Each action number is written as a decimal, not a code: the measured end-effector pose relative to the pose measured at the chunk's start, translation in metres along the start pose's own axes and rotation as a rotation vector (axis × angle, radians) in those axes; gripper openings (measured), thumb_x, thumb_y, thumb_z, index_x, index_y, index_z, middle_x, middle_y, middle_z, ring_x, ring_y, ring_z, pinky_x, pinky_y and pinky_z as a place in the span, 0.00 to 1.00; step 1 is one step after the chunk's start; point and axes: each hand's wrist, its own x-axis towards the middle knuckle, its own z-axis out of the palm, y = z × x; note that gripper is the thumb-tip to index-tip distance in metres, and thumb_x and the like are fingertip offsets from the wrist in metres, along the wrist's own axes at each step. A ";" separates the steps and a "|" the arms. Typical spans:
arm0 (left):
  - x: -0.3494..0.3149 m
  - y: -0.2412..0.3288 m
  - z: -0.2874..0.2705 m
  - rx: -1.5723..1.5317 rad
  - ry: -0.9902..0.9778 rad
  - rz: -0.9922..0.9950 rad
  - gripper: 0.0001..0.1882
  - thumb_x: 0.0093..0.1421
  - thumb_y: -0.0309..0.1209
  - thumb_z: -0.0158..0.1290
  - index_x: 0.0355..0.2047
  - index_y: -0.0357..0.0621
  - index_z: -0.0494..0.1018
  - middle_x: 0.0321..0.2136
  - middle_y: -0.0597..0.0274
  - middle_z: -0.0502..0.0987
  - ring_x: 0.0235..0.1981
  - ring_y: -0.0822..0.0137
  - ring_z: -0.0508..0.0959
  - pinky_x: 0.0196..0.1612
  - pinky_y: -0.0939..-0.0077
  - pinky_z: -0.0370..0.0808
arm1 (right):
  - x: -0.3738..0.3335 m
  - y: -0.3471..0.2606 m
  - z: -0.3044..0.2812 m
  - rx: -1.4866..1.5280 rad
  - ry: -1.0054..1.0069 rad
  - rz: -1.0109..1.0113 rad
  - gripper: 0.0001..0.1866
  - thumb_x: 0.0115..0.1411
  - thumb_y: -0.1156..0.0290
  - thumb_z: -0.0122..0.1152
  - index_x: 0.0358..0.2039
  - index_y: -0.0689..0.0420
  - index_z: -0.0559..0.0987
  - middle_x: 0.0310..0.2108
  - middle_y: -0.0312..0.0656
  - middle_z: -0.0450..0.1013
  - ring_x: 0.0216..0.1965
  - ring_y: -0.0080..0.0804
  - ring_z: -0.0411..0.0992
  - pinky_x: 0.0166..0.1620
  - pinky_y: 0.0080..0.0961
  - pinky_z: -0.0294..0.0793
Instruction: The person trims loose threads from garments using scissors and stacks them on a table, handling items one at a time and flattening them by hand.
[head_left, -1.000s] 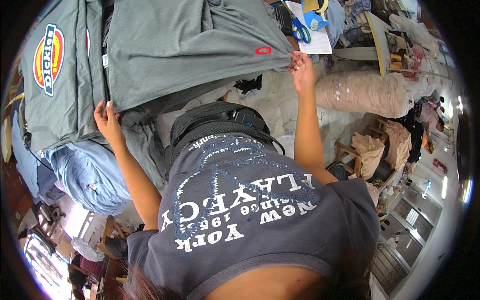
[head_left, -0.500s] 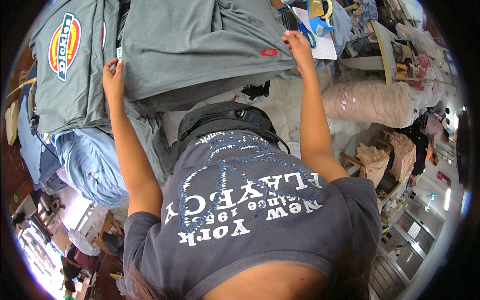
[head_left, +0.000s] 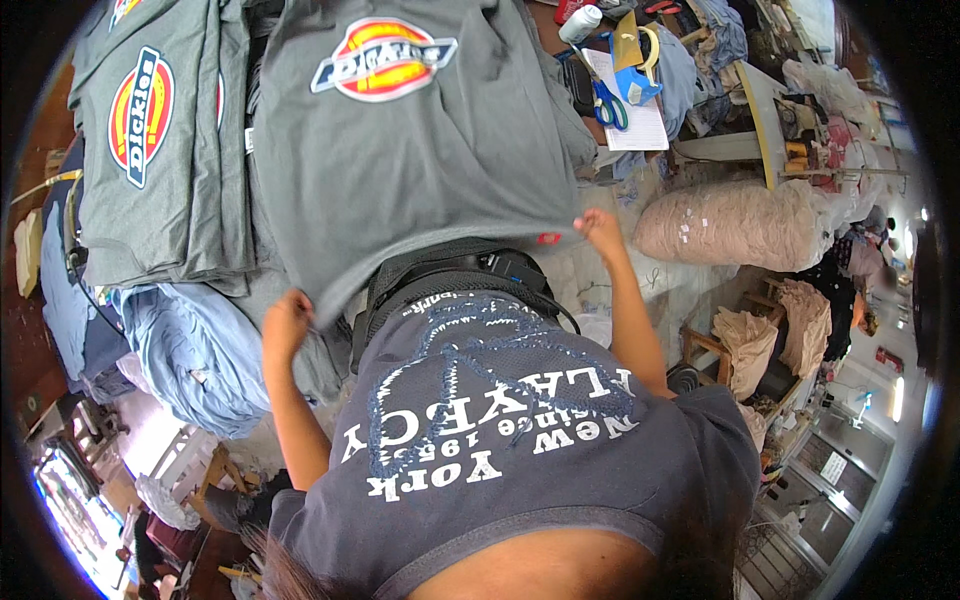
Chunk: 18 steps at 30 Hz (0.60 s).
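A grey T-shirt (head_left: pixel 430 170) with a red, yellow and white chest print (head_left: pixel 385 60) lies stretched toward my body over a pile of grey garments. My left hand (head_left: pixel 288 325), slightly blurred, is closed on the near left corner of its hem. At the near right corner, my right hand (head_left: pixel 602 236) pinches the hem beside a small red label (head_left: pixel 549 239). The near edge of the cloth hangs over my black waist bag (head_left: pixel 450 262). To the left, a stack of folded grey T-shirts (head_left: pixel 190 235) carries the same kind of print.
Blue-handled scissors (head_left: pixel 608 105), a paper sheet (head_left: pixel 640 132) and tape rolls (head_left: pixel 650 50) lie at the far right. A large beige bundle (head_left: pixel 730 225) stands right of my right hand. Light blue cloth (head_left: pixel 190 350) is heaped below the folded stack.
Both hands have come nearer to my body, pulling the shirt's hem with them. The shirt's chest print has come into view, and the cloth is now stretched smoother.
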 end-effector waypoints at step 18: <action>0.218 0.105 -0.087 0.268 0.898 0.403 0.20 0.50 0.39 0.52 0.40 0.40 0.68 0.34 0.51 0.70 0.37 0.52 0.69 0.42 0.65 0.64 | 0.126 -0.258 0.039 -0.651 -0.037 -0.904 0.17 0.45 0.60 0.57 0.33 0.56 0.73 0.28 0.45 0.70 0.31 0.39 0.70 0.36 0.32 0.68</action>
